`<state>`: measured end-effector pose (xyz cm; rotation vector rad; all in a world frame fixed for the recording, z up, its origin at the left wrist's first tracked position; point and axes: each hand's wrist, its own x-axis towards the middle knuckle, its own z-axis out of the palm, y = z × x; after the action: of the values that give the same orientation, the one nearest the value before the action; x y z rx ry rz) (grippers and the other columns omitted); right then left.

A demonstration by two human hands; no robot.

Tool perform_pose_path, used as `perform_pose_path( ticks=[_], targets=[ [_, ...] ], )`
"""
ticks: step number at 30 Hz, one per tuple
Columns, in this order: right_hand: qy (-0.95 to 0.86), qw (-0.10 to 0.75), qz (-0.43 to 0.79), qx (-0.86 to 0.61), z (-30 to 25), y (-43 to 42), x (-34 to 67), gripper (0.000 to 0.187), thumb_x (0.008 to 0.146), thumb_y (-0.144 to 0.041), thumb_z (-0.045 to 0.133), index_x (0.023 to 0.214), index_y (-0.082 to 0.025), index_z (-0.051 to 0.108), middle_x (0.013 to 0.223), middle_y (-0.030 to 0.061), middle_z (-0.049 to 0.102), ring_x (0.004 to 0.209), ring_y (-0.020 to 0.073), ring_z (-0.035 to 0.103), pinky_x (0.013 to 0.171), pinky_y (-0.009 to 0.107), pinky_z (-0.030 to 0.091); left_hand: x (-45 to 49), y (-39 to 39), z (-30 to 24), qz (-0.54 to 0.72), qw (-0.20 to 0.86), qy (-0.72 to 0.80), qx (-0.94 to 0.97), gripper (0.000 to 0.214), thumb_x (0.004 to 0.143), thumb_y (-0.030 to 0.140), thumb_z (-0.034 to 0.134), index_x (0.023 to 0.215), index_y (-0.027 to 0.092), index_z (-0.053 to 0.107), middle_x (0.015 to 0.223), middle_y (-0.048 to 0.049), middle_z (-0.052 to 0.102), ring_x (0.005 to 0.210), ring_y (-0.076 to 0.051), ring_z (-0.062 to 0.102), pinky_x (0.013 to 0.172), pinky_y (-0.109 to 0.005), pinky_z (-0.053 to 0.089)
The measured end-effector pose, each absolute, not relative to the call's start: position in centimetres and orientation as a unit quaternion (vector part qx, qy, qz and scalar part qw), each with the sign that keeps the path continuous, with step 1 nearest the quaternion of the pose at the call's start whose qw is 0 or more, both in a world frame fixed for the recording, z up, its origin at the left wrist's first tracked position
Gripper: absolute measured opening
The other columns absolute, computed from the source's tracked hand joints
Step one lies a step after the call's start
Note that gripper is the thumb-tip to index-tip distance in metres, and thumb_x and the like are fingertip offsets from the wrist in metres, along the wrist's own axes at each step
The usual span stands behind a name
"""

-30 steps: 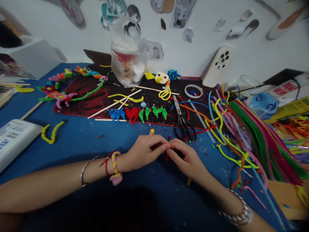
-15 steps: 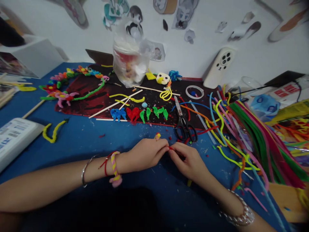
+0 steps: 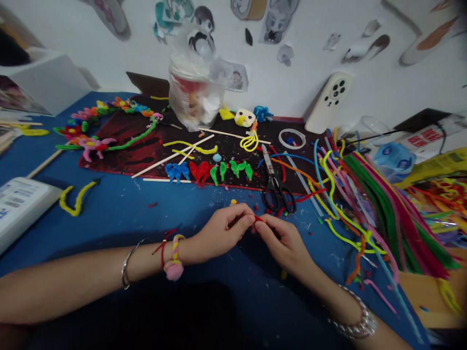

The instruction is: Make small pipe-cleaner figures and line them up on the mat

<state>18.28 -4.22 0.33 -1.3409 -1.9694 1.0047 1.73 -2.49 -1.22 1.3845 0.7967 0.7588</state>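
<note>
Between my two hands is a short piece of red pipe cleaner [image 3: 258,219], mostly hidden by the fingertips. My left hand [image 3: 228,231] pinches its left end, and my right hand [image 3: 282,239] pinches the right end with thumb and forefinger. Just beyond the hands lie black-handled scissors [image 3: 279,194], blades pointing away. A row of small bent pipe-cleaner shapes rests on the dark mat: blue ones [image 3: 177,171], red ones [image 3: 200,172] and green ones [image 3: 239,169].
A flower garland [image 3: 134,141] curves at the back left. Behind the mat stand a bagged cup [image 3: 195,92] and a phone [image 3: 328,103] leaning on the wall. Bundled pipe cleaners [image 3: 390,209] spread over the right side. A white box [image 3: 27,206] sits at the left edge.
My left hand has rolled, bringing its thumb into clearer view and turning the bracelet's pink pompom. More of the red piece shows between the fingertips. The camera view has shifted slightly.
</note>
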Motion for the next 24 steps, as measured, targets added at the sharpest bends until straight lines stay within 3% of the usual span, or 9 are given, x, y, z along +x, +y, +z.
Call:
perform_pose_path(
  ticks=[12, 18, 24],
  targets=[
    [-0.846, 0.224, 0.238, -0.421, 0.4, -3.7, 19.4, 0.021, 0.089, -0.018, 0.037, 0.071, -0.019, 0.048, 0.064, 0.0004, 0.049, 0.062, 0.0137, 0.045, 0.059, 0.025, 0.035, 0.5, -0.8, -0.3, 0.179, 0.85, 0.231, 0.438, 0.019, 0.085, 0.031, 0.047, 0.08, 0.013, 0.051, 0.059, 0.0062, 0.04, 0.039, -0.002, 0.031, 0.04, -0.018, 0.02],
    [-0.837, 0.231, 0.232, -0.439, -0.3, -3.6, 19.2, 0.026, 0.09, -0.019, 0.036, 0.065, -0.019, 0.043, 0.06, -0.0008, 0.043, 0.06, 0.0137, 0.042, 0.058, 0.026, 0.033, 0.4, -1.3, -0.8, 0.244, 0.846, 0.25, 0.403, 0.015, 0.082, 0.027, 0.052, 0.078, 0.012, 0.052, 0.058, 0.0055, 0.043, 0.04, -0.001, 0.032, 0.039, -0.016, 0.02],
    [-0.815, 0.29, 0.24, -0.44, -0.1, -4.1, 18.2, 0.026, 0.09, -0.02, 0.033, 0.065, -0.02, 0.042, 0.061, -0.0005, 0.041, 0.059, 0.0141, 0.04, 0.057, 0.028, 0.033, 0.7, -2.4, -0.8, 0.283, 0.873, 0.231, 0.324, 0.014, 0.082, 0.026, 0.054, 0.08, 0.012, 0.053, 0.059, 0.0047, 0.048, 0.038, 0.0, 0.03, 0.04, -0.016, 0.02]
  ],
)
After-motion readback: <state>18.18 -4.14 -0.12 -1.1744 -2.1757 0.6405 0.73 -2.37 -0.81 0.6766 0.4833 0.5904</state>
